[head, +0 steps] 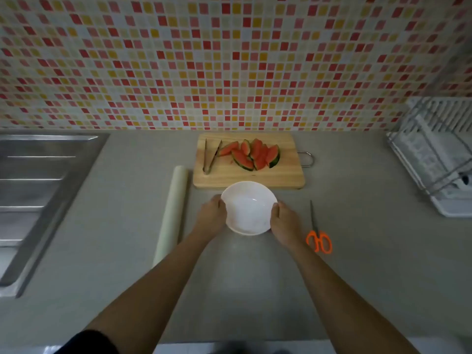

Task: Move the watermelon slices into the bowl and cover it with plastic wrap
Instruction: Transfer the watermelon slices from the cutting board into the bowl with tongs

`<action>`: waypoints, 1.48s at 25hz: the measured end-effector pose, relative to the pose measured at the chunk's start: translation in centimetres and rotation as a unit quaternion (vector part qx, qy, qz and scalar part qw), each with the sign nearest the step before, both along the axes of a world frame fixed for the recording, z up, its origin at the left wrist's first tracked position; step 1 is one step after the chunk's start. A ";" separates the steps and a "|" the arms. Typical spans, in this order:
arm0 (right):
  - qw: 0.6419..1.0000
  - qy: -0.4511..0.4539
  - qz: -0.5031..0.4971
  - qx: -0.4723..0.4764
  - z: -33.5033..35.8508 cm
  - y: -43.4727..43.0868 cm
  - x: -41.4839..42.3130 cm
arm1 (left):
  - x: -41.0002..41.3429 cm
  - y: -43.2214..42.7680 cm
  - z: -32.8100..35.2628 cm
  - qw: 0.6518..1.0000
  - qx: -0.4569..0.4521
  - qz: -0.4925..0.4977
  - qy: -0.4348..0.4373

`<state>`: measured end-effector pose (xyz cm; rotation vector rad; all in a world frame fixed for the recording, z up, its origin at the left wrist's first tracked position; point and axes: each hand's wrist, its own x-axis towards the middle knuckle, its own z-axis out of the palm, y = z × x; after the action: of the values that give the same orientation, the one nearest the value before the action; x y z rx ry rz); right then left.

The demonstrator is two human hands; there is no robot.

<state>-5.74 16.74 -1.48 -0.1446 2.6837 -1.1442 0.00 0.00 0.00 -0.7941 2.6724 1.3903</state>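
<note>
A white bowl [248, 207] sits on the grey counter just in front of a wooden cutting board [286, 172]. My left hand [212, 213] holds the bowl's left rim and my right hand [283, 222] holds its right rim. The bowl holds nothing. Several watermelon slices [252, 155] with red flesh and green rind lie piled on the board. Metal tongs [210, 156] lie on the board's left part. A roll of plastic wrap [171, 213] lies lengthwise on the counter to the left of the bowl.
Orange-handled scissors [317, 233] lie right of the bowl. A steel sink [38, 195] takes the left side. A white dish rack [436, 154] stands at the far right. A mosaic tile wall [229, 60] backs the counter.
</note>
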 end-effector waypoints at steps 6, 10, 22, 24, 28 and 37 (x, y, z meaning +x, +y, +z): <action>1.000 0.007 0.006 0.009 -0.8 0.0 -1.7 | -1.6 -0.5 -1.1 1.000 0.010 -0.011 -0.008; 0.999 -0.006 -0.009 -0.032 -1.3 0.1 -1.6 | -2.3 -1.1 -1.3 0.999 -0.039 -0.005 -0.015; 0.999 0.011 -0.037 -0.026 -3.6 0.1 -2.3 | -13.9 -8.3 -1.8 0.938 -0.314 -0.012 -0.147; 0.999 0.014 -0.033 -0.029 -3.6 0.0 -2.4 | -13.9 -8.7 -1.2 0.956 -0.262 0.013 -0.129; 0.999 0.018 -0.032 -0.032 -3.7 0.0 -2.5 | -14.5 -10.9 0.8 0.974 -0.209 -0.009 -0.087; 0.999 0.009 -0.021 -0.029 -3.6 0.1 -2.6 | -12.9 -14.2 0.2 0.926 -0.316 -0.193 -0.076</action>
<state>-8.36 16.88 -5.07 -0.1085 2.6818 -1.2384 -12.91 -14.24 0.18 -0.3240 2.9349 0.3592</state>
